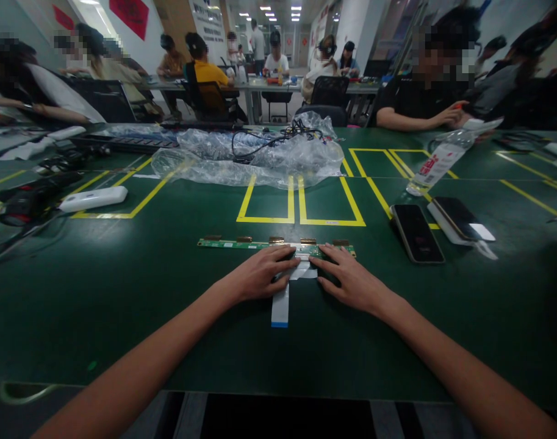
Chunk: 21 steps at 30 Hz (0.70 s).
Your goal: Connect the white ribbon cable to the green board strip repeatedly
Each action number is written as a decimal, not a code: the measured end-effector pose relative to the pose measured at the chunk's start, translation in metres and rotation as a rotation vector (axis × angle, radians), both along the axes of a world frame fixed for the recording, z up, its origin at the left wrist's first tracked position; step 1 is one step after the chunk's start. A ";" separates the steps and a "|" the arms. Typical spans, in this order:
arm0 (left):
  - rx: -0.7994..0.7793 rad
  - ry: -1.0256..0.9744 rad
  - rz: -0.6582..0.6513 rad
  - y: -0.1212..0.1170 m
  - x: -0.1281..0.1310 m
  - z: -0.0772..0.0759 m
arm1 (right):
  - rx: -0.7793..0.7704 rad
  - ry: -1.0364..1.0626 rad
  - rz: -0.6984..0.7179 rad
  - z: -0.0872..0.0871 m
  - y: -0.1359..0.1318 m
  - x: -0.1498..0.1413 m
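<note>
The long, narrow printed circuit board lies flat on the green tabletop, under and just beyond the fingertips, reaching out past both hands; the left hand has its fingers slightly parted over the board and the folded white flat ribbon cable, though I cannot tell whether they pinch it; the right hand is spread wide, index fingertip by the cable's upper end, thumb apart from it. The board looks light and thin, stiff but likely to flex along its length, so its long edges suit a hold on either side of the fingers; the copper-coloured tabs beyond the fingertips look fragile; the cable seems soft, smooth and easily creased, best taken by its flat sides.
</note>
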<state>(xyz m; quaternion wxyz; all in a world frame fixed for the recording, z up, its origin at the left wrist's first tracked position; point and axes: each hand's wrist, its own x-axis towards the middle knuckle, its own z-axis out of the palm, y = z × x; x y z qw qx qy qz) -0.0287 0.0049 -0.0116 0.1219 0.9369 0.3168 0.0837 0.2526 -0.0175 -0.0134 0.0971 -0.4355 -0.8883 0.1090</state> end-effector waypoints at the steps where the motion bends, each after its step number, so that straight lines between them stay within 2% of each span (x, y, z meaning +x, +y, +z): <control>1: 0.009 0.001 -0.002 0.000 0.001 -0.001 | 0.006 0.001 0.001 -0.001 0.000 0.000; 9: 0.067 -0.001 0.004 0.000 0.003 -0.003 | 0.029 -0.027 0.020 -0.003 0.000 0.000; 21: 0.068 0.005 0.017 -0.002 0.004 -0.004 | 0.064 -0.047 0.010 0.001 -0.002 -0.003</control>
